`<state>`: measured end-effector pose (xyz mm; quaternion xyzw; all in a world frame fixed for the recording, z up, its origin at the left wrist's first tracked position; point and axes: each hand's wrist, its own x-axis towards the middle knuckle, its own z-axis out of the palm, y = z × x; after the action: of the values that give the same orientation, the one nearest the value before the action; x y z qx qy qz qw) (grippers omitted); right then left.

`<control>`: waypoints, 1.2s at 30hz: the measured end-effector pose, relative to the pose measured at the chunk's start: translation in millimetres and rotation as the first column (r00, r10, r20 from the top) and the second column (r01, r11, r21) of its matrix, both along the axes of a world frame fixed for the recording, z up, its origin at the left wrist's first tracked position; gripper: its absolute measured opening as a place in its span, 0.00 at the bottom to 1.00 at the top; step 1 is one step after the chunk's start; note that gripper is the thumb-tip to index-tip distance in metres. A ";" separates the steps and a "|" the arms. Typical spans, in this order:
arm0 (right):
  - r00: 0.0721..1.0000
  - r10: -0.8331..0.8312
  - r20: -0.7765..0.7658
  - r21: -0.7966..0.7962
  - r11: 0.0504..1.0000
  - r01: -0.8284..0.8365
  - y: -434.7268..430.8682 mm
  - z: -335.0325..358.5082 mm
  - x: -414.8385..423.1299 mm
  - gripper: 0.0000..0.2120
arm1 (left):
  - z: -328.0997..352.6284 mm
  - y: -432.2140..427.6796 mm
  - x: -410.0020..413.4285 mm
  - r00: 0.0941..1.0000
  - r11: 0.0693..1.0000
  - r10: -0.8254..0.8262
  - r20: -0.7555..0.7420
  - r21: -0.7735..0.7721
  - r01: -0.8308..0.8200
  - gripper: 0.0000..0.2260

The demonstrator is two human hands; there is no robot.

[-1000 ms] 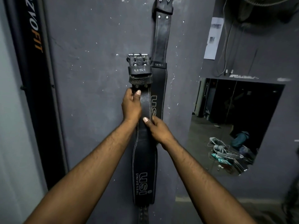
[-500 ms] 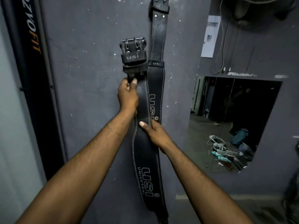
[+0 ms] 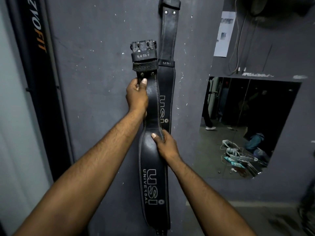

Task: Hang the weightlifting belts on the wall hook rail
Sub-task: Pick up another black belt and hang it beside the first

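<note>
Against the wall, left hand point(image 3: 137, 96) pinches the belt point(image 3: 151, 150) just below its buckle point(image 3: 143, 48), right hand point(image 3: 164, 145) clamps the middle; stiff, heavy leather, best gripped there.

**Lettering on belts and panel**

The held belt point(image 3: 148, 159) is showing "USI UNIVERSAL" on its wide part and "usi" on its loop. The hanging belt point(image 3: 167, 79) is showing "usi" twice. The black panel point(image 3: 42, 82) is displaying orange "FIT". The paper sheet point(image 3: 224, 34) is blurring beyond reading.

2 black leather belts lettered USI: the rear belt point(image 3: 168, 36) hangs flat on the wall point(image 3: 95, 82); the front belt point(image 3: 154, 160) is held upright, buckle up, overlapping its left edge.
</note>
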<state>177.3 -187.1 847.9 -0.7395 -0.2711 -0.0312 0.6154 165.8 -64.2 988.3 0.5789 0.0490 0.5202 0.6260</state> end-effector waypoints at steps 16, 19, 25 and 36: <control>0.999 0.049 -0.014 0.001 0.999 -0.049 -16.3 -22.0 -8.2 0.08 | 1.7 0.7 -2.8 0.996 0.996 0.090 0.001 -0.019 -0.090 0.11; 0.977 0.176 -0.124 0.014 0.984 -0.176 -22.1 -25.6 -11.3 0.10 | 4.2 6.4 -4.0 0.991 0.991 0.135 -0.005 -0.004 -0.135 0.11; 0.999 0.042 0.003 -0.022 0.999 -0.041 -10.3 -39.7 -10.4 0.11 | 5.1 10.4 -4.9 0.988 0.988 0.153 -0.011 -0.002 -0.153 0.07; 0.965 0.233 -0.117 -0.133 0.960 -0.248 -19.1 -65.7 -2.4 0.15 | 14.7 20.7 -5.6 0.993 0.993 0.117 -0.008 0.003 -0.117 0.06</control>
<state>174.9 -206.3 782.1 -0.7448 -0.3294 0.1009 0.5715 160.2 -43.5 1003.0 0.5780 0.0850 0.5537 0.5934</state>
